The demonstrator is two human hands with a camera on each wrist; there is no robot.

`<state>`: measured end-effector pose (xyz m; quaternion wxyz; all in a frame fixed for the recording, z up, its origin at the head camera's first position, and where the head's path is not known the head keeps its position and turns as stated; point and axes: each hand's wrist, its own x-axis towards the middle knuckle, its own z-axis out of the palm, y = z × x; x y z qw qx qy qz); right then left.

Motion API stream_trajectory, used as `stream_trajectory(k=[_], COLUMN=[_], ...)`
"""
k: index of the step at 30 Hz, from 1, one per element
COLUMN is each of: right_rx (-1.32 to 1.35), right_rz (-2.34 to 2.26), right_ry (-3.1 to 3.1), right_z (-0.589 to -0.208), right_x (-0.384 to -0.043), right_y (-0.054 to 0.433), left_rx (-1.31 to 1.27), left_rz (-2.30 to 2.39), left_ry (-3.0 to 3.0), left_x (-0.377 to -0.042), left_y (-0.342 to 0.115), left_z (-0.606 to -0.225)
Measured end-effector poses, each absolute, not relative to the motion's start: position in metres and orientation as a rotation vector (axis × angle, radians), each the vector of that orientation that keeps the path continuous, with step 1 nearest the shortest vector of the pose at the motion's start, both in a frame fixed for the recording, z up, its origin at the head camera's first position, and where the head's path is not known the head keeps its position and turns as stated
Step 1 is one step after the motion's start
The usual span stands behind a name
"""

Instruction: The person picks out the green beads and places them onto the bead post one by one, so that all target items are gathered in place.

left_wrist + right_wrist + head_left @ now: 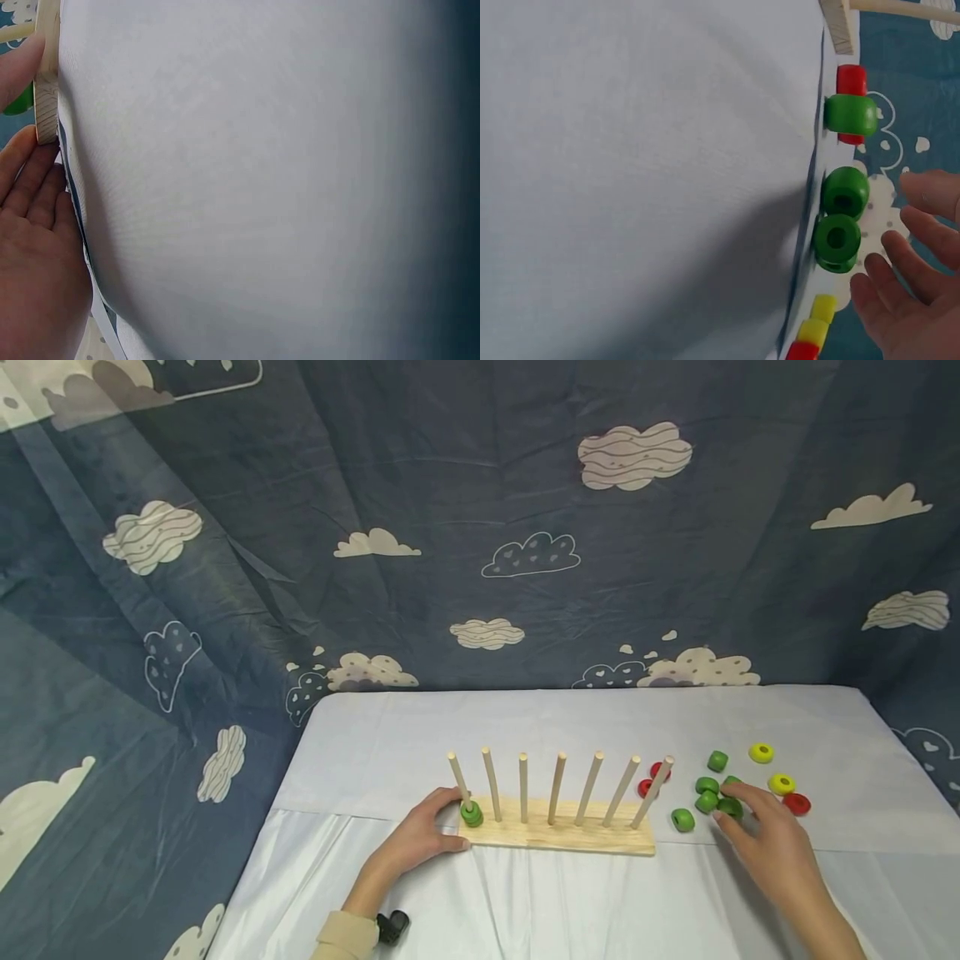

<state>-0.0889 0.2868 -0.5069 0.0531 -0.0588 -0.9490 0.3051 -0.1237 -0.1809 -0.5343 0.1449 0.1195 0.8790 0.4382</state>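
Note:
A pale wooden board with several upright pegs (525, 837) lies on the white cloth. My left hand (420, 835) holds its left end, thumb at the front corner and fingers at the far side; the left wrist view shows this hand (41, 277) against the board's end (46, 112). Green beads (471, 814) sit low on the leftmost peg. At the right, my right hand (776, 847) hovers over loose green beads (707, 802), thumb and forefinger close to one. In the right wrist view its fingers are spread, apart from a green bead (838, 238).
Two red beads (647, 788) lie behind the board's right end. Yellow beads (761, 752) and another red bead (797, 804) lie at the far right. A small black object (393, 927) is at my left wrist. A dark cloud-patterned curtain (465, 460) hangs behind the table.

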Motion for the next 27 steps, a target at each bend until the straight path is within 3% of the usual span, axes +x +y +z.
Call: stream_trajectory(k=[27], right_rx=[-0.201], right_rz=[0.884], right_ry=[-3.012], right_z=[-0.521], right_x=[-0.096], right_y=[0.301], left_rx=[0.329], left_rz=[1.279], left_ry=[2.524], left_x=[-0.123], left_y=[-0.181], left_z=[-0.533])
